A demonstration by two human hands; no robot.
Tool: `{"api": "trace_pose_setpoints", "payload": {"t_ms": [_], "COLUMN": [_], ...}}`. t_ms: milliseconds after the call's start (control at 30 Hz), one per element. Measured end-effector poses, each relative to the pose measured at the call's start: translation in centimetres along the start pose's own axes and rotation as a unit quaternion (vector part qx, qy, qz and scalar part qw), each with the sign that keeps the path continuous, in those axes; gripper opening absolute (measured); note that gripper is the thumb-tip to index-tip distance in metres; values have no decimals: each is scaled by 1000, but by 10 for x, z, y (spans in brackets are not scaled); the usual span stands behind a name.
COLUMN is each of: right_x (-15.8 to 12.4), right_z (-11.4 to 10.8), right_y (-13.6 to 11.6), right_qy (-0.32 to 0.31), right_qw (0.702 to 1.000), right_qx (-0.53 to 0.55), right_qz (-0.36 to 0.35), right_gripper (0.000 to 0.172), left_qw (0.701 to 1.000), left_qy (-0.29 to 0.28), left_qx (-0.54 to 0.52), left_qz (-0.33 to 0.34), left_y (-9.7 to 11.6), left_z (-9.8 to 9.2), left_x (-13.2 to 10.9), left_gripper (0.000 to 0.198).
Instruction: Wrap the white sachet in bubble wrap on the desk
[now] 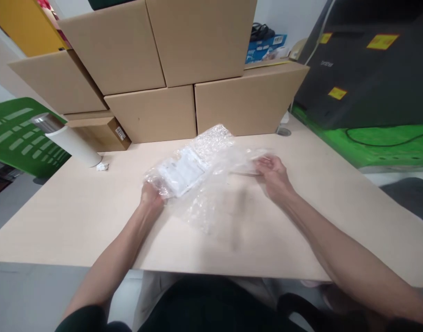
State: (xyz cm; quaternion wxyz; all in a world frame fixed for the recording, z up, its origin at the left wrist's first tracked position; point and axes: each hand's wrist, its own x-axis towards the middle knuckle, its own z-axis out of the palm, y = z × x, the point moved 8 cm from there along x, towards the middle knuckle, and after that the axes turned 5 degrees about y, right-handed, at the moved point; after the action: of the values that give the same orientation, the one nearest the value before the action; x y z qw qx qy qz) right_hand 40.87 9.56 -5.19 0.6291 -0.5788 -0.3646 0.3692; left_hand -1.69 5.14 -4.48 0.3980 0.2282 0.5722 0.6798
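My left hand (151, 196) pinches the crumpled clear bubble-wrap bundle (197, 170) at its eight-o'clock end, my right hand (271, 173) its three-o'clock edge. Its long axis runs eight to two, over the pale wooden table (76, 216).

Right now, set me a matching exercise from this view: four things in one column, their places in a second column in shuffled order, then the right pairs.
Things
1. bubble wrap
2. white tumbler
3. green chair
4. black printer

Places
A. right of the desk, with yellow stickers on it
B. in the grip of the left hand and the right hand, over the desk
C. off the desk's left edge, behind the tumbler
D. on the desk's far left, next to a small white scrap

Pairs: 1-B, 2-D, 3-C, 4-A
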Motion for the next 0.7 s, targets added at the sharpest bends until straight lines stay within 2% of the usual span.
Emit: {"api": "trace_pose_setpoints", "payload": {"t_ms": [67,100,167,233,267,300,333,367,400,433,500,533,600,667,700], "right_x": [2,0,-12,-36,-51,-63,-72,-77,-79,-76,-66,-58,-40,-20,-10], "right_z": [-7,-9,-8,-3,1,6,10,14,16,16,12,9,2,-5,-9], "right_y": [-5,-14,-42,-73,-84,-91,-95,-97,-98,-97,-95,-93,-86,-74,-66], "right_qy": [25,32,41,47,44,37,26,16,10,8,15,22,32,32,30], "right_qw": [995,985,940,858,811,770,737,718,712,718,749,769,810,852,872], "right_qx": [-81,-126,-202,-246,-260,-272,-284,-297,-307,-314,-312,-309,-306,-310,-312], "right_qz": [-62,-117,-272,-448,-522,-576,-612,-629,-631,-621,-584,-559,-499,-421,-377], "right_gripper": [73,84,98,98,91,82,72,61,51,42,29,25,22,25,28], "left_qw": [986,960,870,771,733,708,701,717,752,798,892,925,958,966,965], "left_qy": [-1,-19,-83,-143,-157,-161,-157,-146,-128,-105,-47,-12,59,117,129], "left_qx": [115,195,351,465,499,517,517,501,469,422,299,236,140,116,139], "left_qz": [121,200,335,411,435,454,465,463,446,416,337,298,242,200,180], "left_y": [20,33,50,54,56,58,62,68,74,81,92,96,101,100,98], "left_z": [1,5,20,33,37,40,41,40,36,30,9,-5,-36,-70,-84], "left_x": [-4,-9,-24,-38,-44,-48,-49,-48,-44,-37,-19,-11,2,8,8], "left_gripper": [62,73,81,67,55,40,25,14,13,21,32,33,32,43,52]}}
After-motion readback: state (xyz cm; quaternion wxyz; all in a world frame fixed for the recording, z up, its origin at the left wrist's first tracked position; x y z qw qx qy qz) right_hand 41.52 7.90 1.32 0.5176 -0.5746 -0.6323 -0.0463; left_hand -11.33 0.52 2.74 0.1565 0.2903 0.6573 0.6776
